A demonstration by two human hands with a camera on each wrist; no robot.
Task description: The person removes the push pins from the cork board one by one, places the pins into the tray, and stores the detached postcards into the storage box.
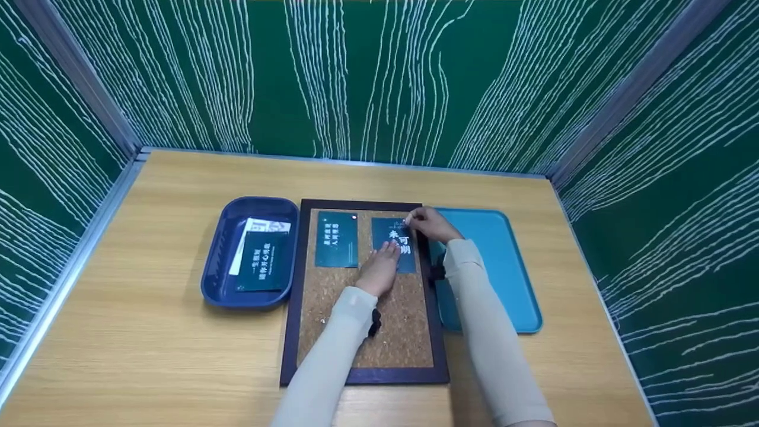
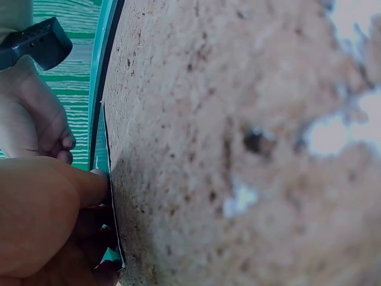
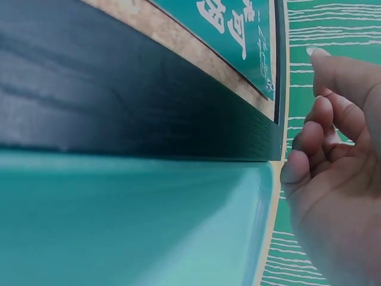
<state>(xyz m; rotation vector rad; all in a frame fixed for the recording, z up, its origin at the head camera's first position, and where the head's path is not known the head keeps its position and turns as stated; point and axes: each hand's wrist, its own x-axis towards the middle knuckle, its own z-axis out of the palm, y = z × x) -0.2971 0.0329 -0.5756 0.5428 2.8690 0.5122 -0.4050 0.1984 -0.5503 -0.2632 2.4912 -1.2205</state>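
In the head view, two dark green cards with white lettering lie on a cork board point(image 1: 332, 308) in a dark frame. My left hand point(image 1: 379, 270) rests its outstretched fingers on the right card point(image 1: 384, 228), and the left wrist view shows the thumb point(image 2: 92, 185) at that card's edge. My right hand point(image 1: 436, 224) is at the card's upper right corner. Its fingertips pinch a tiny pale thing point(image 1: 406, 222) that looks like a pushpin, largely covered by the fingers. The left card point(image 1: 337, 240) has a small pin point(image 1: 354, 217) at its upper right corner.
Left of the board stands a dark blue basin point(image 1: 213, 279) holding a green card point(image 1: 262, 261) and white papers point(image 1: 240, 252). A turquoise tray point(image 1: 498, 267) lies against the board's right side. Green walls with white lines surround the wooden table point(image 1: 154, 356).
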